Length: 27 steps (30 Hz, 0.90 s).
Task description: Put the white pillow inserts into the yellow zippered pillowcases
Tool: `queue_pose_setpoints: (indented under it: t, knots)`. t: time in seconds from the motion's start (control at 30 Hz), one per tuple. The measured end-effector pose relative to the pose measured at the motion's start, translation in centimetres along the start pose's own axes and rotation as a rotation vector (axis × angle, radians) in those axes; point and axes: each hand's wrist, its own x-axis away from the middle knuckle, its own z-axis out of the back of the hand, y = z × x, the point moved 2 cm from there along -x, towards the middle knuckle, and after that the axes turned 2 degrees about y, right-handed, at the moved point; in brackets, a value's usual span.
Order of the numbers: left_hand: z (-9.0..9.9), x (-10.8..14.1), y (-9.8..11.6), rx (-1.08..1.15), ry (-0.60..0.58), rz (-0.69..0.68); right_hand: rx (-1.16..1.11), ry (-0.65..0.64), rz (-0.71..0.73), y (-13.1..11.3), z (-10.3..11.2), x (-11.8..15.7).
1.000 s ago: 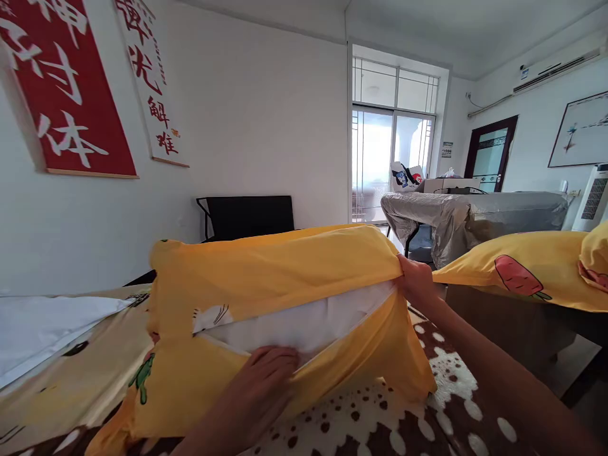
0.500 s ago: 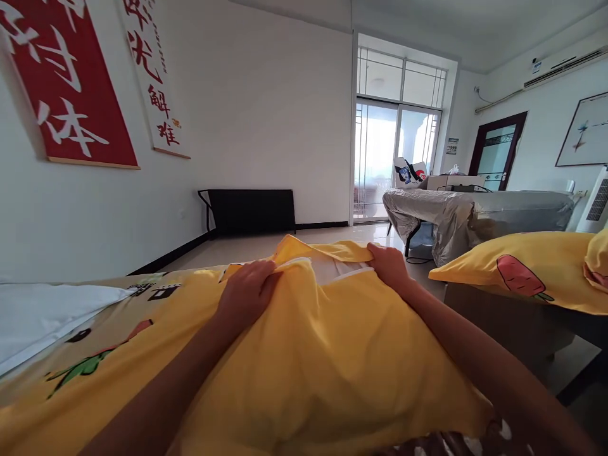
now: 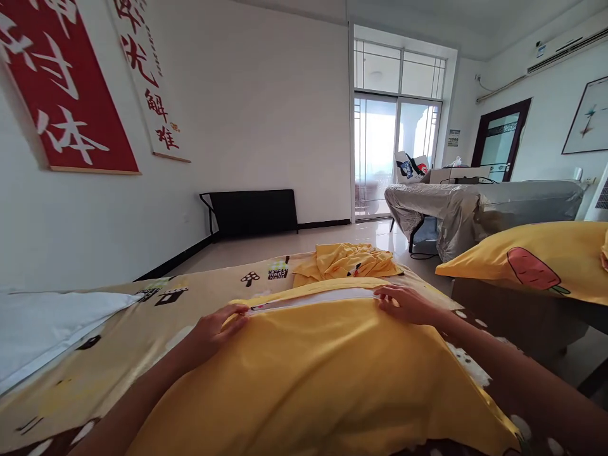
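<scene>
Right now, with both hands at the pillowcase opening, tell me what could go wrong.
The yellow pillowcase gapes between the left hand and right hand, so the white layer inside might bulge out. Also, the crumpled yellow cloth lies just beyond, apparently near the far edge of the bed; a forward shove could push it off.

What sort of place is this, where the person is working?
Probably a room in a home, perhaps a bedroom: there are a patterned sheet, a yellow carrot-print pillow and a wall-mounted air conditioner.
</scene>
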Motion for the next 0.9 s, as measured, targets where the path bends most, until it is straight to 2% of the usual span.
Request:
queue_pose_setpoints:
  t: [0.1, 0.2, 0.3, 0.37, 0.47, 0.57, 0.63, 0.7, 0.77, 0.8, 0.83, 0.87, 0.9]
  knots:
    - [-1.3, -2.5, -0.3, -0.151, 0.029, 0.035, -0.036, 0.037, -0.009, 1.4, -0.8, 0.8]
    - [-2.7, -4.3, -0.5, -0.201, -0.056, 0.036, -0.063, 0.122, -0.098, 2.8, -2.1, 1.3]
    - [-3.4, -4.8, -0.4, -0.179, -0.081, 0.024, -0.086, 0.239, -0.16, 3.1, -3.3, 1.4]
    - [-3.0, -4.5, -0.2, -0.196, -0.026, 0.069, -0.079, 0.297, -0.201, 2.8, -3.1, 1.0]
    - [-1.1, -3.6, 0.7, -0.215, 0.152, 0.151, -0.041, 0.397, -0.265, 1.7, -0.8, -0.5]
    - [2.0, -2.8, 2.3, -0.181, 0.388, 0.175, 0.016, 0.54, -0.288, -0.3, 3.5, -2.2]
    - [4.3, -2.4, 3.5, -0.149, 0.583, 0.201, 0.117, 0.763, -0.196, -2.1, 7.0, -2.5]
    - [6.4, -1.6, 4.1, -0.131, 0.817, 0.262, 0.291, 1.091, 0.001, -3.8, 10.0, -1.8]
    - [7.7, -0.3, 3.8, -0.113, 1.048, 0.336, 0.475, 1.352, 0.22, -4.8, 11.4, -0.5]
    - [7.9, 0.7, 3.3, -0.117, 1.156, 0.321, 0.534, 1.393, 0.309, -4.9, 11.4, 0.2]
    - [7.7, 1.8, 2.6, -0.157, 1.227, 0.228, 0.574, 1.37, 0.384, -4.7, 10.8, 0.7]
    - [7.2, 3.0, 1.8, -0.218, 1.264, 0.088, 0.59, 1.298, 0.447, -4.5, 9.8, 1.2]
    - [6.3, 4.3, 0.9, -0.31, 1.233, -0.116, 0.586, 1.189, 0.494, -4.0, 8.2, 1.6]
